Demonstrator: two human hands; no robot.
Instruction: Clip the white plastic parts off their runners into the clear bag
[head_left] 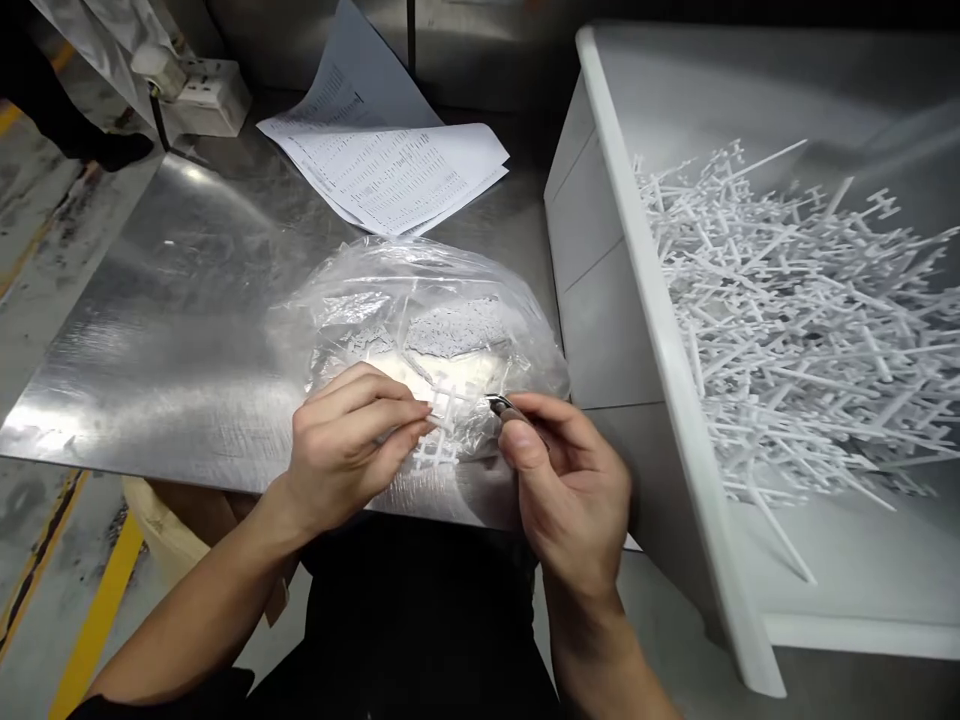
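My left hand (360,440) is closed in a pinch on a small white plastic sprue (444,420) with short cross branches. My right hand (566,465) is wrapped round small nippers (504,405); their metal tip points left at the sprue's right side. Most of the handles are hidden by my fingers. Under and behind both hands lies a clear plastic bag (435,290), with small grey-white bits and a pale layer showing in it. Whether the nippers' tip touches the sprue I cannot tell.
A large white bin (615,200) full of tangled white sprues (810,330) stands at the right. Printed sheets (405,170) lie behind the bag on the metal table (187,330). A power strip (214,95) sits at the back left, near a person's foot (112,150).
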